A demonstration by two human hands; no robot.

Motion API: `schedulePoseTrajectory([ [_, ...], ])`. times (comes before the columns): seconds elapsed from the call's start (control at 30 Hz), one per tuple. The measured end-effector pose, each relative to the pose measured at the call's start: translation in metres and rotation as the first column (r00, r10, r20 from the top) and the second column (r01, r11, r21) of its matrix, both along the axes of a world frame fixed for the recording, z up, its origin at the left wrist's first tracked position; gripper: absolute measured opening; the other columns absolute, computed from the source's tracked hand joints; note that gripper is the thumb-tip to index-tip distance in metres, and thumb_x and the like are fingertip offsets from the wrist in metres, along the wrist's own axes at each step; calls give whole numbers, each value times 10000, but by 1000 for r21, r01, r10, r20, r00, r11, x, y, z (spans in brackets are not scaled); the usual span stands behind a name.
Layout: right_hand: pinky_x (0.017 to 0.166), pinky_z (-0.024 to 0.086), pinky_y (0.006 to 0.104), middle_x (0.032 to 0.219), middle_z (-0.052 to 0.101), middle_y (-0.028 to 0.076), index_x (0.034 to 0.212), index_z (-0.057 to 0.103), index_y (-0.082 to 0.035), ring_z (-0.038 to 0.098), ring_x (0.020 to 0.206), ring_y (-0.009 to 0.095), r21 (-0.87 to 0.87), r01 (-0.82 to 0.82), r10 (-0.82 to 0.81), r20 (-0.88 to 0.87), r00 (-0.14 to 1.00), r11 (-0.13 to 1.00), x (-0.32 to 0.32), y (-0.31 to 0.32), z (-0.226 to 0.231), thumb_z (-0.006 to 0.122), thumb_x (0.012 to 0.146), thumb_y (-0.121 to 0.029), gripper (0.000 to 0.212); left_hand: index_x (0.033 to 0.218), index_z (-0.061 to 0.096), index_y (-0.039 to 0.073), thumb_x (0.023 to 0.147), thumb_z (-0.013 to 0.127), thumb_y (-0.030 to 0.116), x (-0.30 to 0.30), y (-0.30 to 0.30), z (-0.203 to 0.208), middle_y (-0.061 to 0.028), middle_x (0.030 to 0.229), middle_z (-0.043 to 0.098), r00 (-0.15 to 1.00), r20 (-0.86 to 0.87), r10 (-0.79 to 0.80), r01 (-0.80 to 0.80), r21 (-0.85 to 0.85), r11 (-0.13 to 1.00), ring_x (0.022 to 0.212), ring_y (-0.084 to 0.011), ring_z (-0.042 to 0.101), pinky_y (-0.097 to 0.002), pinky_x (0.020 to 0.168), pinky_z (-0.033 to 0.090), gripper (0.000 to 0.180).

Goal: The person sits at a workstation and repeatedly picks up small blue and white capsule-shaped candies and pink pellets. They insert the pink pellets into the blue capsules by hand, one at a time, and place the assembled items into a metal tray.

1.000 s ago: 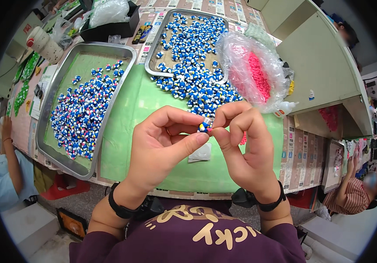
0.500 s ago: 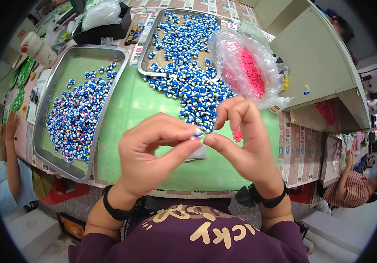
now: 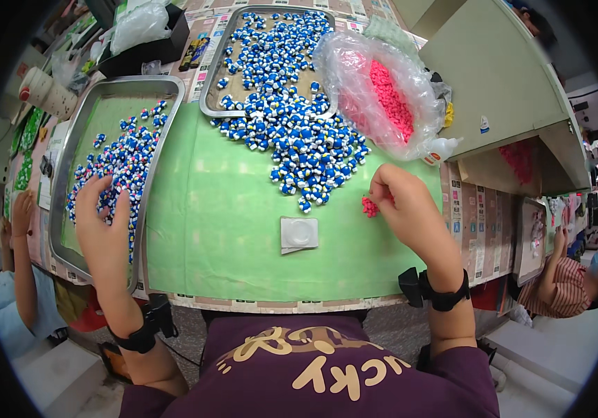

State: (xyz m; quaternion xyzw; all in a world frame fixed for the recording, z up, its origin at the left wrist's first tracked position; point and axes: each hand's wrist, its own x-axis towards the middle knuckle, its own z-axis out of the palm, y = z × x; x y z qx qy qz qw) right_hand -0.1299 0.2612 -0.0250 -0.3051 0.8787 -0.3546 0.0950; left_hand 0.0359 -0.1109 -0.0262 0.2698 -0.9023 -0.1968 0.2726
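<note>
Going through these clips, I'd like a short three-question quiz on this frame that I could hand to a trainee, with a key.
1. True or false: the left hand is over the left tray, which holds many small blue-and-white pieces.

2. Which of these is nearest the right hand?
A) the black box
B) the small pink pile
C) the left tray

3. Fill in the colour: the small white square lies on the ____ mat.

Key:
1. True
2. B
3. green
</note>
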Motion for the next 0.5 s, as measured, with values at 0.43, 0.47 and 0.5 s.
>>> schedulePoseTrajectory([
  [0.43,701,399,430,663,564,70,776,501,-66,570,707,306,179,-31,40,-48,998,983,-2,-5,-18,537,801,2,81,963,604,17,775,712,18,-93,122,-22,-99,910,582,715,76,-695,653,281,703,815,-222,608,-330,706,495,217],
  [0.47,703,395,428,664,563,67,777,500,-66,569,711,306,179,-31,38,-40,998,983,-1,-5,-18,537,801,0,80,963,598,16,771,714,15,-97,122,-23,-98,899,580,711,77,-699,651,307,695,805,-220,610,-326,698,496,224],
  [0.5,705,402,422,662,559,73,781,494,-63,573,713,299,151,-31,37,-42,998,988,-1,-5,-16,535,790,19,92,963,593,15,767,716,11,-101,121,-24,-97,888,577,706,78,-704,647,333,686,795,-218,611,-322,691,496,231],
])
